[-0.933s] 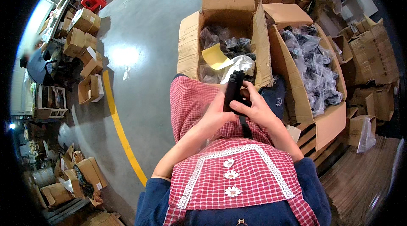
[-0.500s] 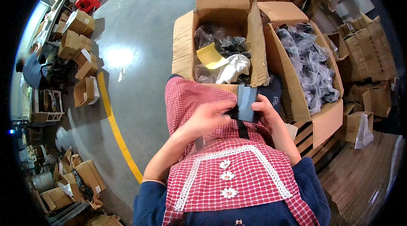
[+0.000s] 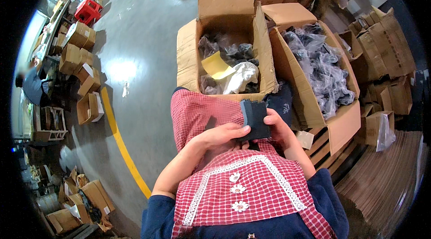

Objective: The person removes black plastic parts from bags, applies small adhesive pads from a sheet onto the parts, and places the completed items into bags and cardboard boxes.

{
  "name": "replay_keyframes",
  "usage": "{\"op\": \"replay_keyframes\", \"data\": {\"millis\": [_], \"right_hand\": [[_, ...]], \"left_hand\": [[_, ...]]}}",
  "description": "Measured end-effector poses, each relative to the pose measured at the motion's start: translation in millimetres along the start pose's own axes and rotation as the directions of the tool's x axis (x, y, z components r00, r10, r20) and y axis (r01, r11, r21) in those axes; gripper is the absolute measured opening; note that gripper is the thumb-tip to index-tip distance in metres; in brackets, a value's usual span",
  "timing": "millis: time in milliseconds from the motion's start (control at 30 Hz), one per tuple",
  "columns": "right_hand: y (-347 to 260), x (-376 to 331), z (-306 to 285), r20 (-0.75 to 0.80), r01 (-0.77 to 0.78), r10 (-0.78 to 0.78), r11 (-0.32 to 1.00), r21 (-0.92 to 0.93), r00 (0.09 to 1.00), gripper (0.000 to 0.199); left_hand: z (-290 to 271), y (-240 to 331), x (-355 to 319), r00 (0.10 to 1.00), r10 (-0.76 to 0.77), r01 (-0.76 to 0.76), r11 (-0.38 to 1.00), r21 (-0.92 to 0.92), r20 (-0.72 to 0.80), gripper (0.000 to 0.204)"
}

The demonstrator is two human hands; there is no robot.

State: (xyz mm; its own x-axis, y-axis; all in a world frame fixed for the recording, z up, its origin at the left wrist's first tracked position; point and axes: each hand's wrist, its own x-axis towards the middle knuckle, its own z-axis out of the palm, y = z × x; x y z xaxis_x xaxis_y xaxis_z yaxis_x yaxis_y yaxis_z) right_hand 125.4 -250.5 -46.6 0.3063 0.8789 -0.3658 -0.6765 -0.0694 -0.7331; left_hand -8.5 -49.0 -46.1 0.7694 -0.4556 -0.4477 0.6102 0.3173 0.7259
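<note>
I sit with a red-and-white checked apron (image 3: 233,185) over my lap. A flat dark grey piece of fabric (image 3: 255,117) is held upright between both hands above my knees. My left hand (image 3: 223,135) grips its lower left edge with the thumb along the front. My right hand (image 3: 279,127) holds its right side, fingers curled behind it. Just beyond my knees stands an open cardboard box (image 3: 186,52) holding dark bagged items, a yellow paper sheet (image 3: 217,65) and a white cloth (image 3: 241,77).
A second open carton (image 3: 343,124) full of clear-bagged dark items stands at my right on a wooden pallet (image 3: 330,147). More cartons are stacked behind and at right. A yellow floor line (image 3: 121,149) runs on the grey concrete at left, past scattered small boxes and another person (image 3: 33,84).
The dark piece was a narrow, rolled shape held higher; it has since been turned and flattened into a broad rectangle, and both hands have shifted slightly right and lower.
</note>
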Motion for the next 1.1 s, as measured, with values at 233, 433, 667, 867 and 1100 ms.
{"op": "replay_keyframes", "data": {"millis": [233, 433, 667, 867, 1100], "right_hand": [[4, 33, 0, -0.093, -0.047, 0.036, 0.992, -0.117, 0.995, 0.044], [34, 105, -37, -0.023, 0.129, -0.161, 0.862, -0.49, 0.987, 0.039], [61, 245, -97, 0.007, -0.026, -0.114, -0.291, -0.956, 0.993, 0.034], [90, 309, -110, 0.03, 0.048, 0.045, -0.487, -0.872, 0.999, 0.037], [34, 166, 15, 0.466, 0.262, -0.236, -0.578, -0.773, 0.853, 0.036]], "left_hand": [[-18, 1, -17, 1.0, -0.011, 0.011, 0.999, -0.047, -0.002, 0.03], [-17, -16, -12, 0.901, -0.031, -0.041, 0.987, -0.157, -0.433, 0.022], [-38, -57, -18, 0.677, 0.183, -0.314, 0.948, -0.055, -0.713, 0.017], [-47, -64, -18, 0.552, 0.153, -0.545, 0.81, -0.216, -0.82, 0.019], [-75, -34, -27, 0.383, 0.157, -0.807, 0.537, -0.247, -0.91, 0.022]]}}
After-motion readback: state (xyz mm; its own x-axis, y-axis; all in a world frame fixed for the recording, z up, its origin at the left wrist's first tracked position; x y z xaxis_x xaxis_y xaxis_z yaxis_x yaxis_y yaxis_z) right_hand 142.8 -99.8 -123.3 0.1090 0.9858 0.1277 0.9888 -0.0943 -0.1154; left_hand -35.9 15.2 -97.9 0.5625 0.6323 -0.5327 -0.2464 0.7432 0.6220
